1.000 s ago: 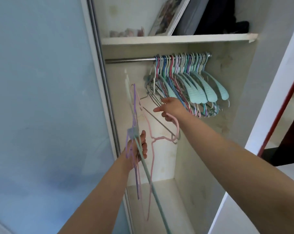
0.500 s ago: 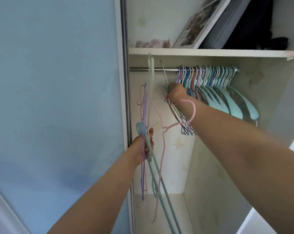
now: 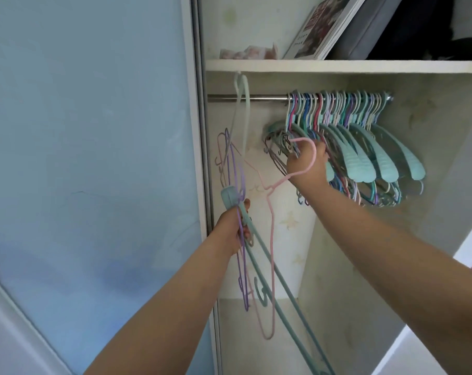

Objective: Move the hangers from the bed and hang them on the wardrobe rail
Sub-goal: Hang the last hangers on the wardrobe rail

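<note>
My left hand [image 3: 233, 226] grips a bundle of hangers [image 3: 245, 266]: purple, teal, pink and a pale mint one that reaches up past the wardrobe rail [image 3: 256, 97]. My right hand [image 3: 308, 169] is below the rail, its fingers curled in among the grey wire hangers at the left end of the hung hangers [image 3: 364, 136]. The pink hanger's hook [image 3: 312, 155] loops across the back of that hand. Several hangers fill the right half of the rail, and its left part is bare.
A pale blue sliding door [image 3: 94, 158] stands at the left, its frame beside my left hand. The white shelf [image 3: 337, 66] above the rail carries a picture frame, a grey case and dark cloth. The wardrobe floor lies below.
My right hand has moved a little right and down, from the hooks at the rail into the hung hangers. The left hand keeps its bundle in about the same place.
</note>
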Action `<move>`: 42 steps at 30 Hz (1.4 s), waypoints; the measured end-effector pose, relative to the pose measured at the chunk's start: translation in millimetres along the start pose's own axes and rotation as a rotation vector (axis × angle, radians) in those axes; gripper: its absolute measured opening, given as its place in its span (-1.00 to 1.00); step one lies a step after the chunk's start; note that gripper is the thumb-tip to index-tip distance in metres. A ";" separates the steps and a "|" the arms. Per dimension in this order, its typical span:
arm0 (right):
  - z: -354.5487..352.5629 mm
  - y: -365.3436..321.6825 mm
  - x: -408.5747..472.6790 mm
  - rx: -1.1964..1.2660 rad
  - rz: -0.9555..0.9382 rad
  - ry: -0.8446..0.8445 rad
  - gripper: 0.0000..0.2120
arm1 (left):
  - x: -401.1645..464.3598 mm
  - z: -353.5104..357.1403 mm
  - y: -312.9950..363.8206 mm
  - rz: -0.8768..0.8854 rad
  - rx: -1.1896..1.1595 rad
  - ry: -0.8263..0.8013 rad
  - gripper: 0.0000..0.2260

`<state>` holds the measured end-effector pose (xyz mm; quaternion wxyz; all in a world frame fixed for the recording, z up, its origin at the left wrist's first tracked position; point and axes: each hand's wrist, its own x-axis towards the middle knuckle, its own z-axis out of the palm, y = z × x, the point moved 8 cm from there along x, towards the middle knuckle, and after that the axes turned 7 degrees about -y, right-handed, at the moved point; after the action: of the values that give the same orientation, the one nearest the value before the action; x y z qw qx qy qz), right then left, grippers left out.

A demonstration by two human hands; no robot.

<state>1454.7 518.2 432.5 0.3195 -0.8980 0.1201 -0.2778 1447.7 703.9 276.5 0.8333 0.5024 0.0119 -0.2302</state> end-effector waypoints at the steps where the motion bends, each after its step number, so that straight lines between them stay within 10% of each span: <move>1: -7.9 -8.3 -27.9 0.090 -0.081 0.083 -0.71 | -2.0 0.9 -1.7 0.004 -0.005 0.017 -0.78; 5: 18.9 -7.0 -129.3 0.863 0.187 -0.314 -0.54 | -0.1 -6.3 -10.6 0.013 0.014 0.099 -0.71; 10: 43.5 16.8 -194.1 0.518 0.182 -0.653 -0.73 | 1.6 -18.2 -25.1 -0.051 0.079 0.170 -0.81; 20: 8.8 45.5 -217.2 0.094 0.073 -0.015 -0.58 | -11.0 -20.8 -57.7 -0.115 0.073 0.176 -0.80; 24: 40.1 36.8 -233.8 -0.082 0.075 -0.215 -0.50 | -20.9 -16.3 -65.1 -0.111 0.232 0.200 -0.92; 36: 42.1 71.3 -257.5 0.134 0.346 -0.134 -0.72 | -46.8 5.2 -75.3 -0.016 0.237 -0.083 -0.92; 42: 28.9 58.2 -270.0 0.410 0.087 0.044 -0.67 | -40.1 -3.3 -71.7 0.061 0.264 -0.071 -0.86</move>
<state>1248.5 594.4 262.7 0.5046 -0.8018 0.1067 -0.3018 1384.2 693.7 225.2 0.7664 0.5993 -0.0633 -0.2222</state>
